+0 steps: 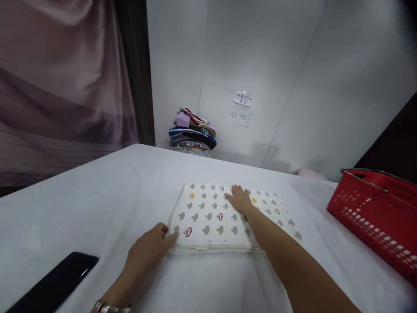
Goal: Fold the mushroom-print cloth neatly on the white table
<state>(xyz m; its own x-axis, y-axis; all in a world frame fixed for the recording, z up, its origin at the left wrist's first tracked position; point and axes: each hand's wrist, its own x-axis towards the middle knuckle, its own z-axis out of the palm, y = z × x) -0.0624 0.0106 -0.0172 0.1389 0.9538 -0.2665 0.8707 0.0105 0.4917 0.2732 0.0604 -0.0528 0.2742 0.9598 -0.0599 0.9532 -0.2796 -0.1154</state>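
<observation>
A white cloth [208,224] with grey mushrooms and a few red, yellow and green ones lies folded in several layers on the white-covered table. At its near left corner is my left hand [151,245], thumb on top and the other fingers curled at the edge, partly hidden; it pinches that corner. Higher up on the cloth, right of its middle, my right hand [240,200] rests palm down with fingers spread, holding nothing. My right forearm crosses over the near right part of the cloth and hides some of it.
A black phone [55,282] lies on the table [107,204] at the near left. On the right stands a red plastic basket [374,208] with a metal handle. Behind the table's far edge rises a stack of folded clothes [193,132] by the wall, below left of paper notes [240,115].
</observation>
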